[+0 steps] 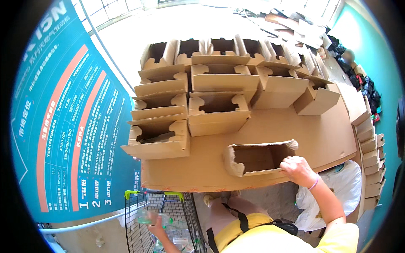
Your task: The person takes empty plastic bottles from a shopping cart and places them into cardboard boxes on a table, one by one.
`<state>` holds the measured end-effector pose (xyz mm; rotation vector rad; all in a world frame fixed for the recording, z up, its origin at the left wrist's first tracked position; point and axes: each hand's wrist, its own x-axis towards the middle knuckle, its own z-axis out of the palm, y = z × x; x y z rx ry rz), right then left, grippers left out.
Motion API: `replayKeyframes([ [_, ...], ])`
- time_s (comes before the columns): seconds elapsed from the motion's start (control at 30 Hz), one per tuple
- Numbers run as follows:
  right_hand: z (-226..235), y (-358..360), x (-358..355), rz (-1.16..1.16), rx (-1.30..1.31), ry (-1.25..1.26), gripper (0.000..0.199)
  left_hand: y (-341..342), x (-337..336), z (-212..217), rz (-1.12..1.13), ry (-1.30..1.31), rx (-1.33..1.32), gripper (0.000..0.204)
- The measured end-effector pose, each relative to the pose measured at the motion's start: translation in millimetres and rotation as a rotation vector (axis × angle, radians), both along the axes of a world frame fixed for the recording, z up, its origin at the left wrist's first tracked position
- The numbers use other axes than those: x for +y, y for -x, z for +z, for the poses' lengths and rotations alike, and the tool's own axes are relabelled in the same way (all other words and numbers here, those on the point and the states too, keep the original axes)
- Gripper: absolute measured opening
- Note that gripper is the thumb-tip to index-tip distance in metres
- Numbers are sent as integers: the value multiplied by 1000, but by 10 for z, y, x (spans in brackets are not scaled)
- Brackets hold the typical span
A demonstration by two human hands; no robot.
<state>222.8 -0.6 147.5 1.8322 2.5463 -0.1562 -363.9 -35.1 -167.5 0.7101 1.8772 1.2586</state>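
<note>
An open cardboard box (263, 166) stands upright near the front edge of the cardboard-covered table (287, 122). My right hand (298, 170) pinches the top rim of this box at its near right corner. Down at the lower left, my left hand (157, 227) is inside a black wire shopping cart (190, 215) with green corner pieces. Its fingers are wrapped around a clear, green-tinted plastic bottle (145, 218). More clear items lie under that hand in the cart, too blurred to name.
Several open cardboard boxes (217, 120) stand in rows across the table's far and left parts. A blue banner (80, 126) rises on the left. White plastic sacking (333, 194) lies right of my legs. Flattened cardboard (291, 25) and black bags (369, 97) lie beyond, towards the right wall.
</note>
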Motion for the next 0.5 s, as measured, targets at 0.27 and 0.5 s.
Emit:
replayKeyframes([
  [0.27,-27,-217,-179,90,95,-35,18,-2078,910,2936,-495,-863,-412,87],
  [0.5,-229,-381,-247,76,258,-196,10,-4023,1420,3578,-1451,-598,345,67],
])
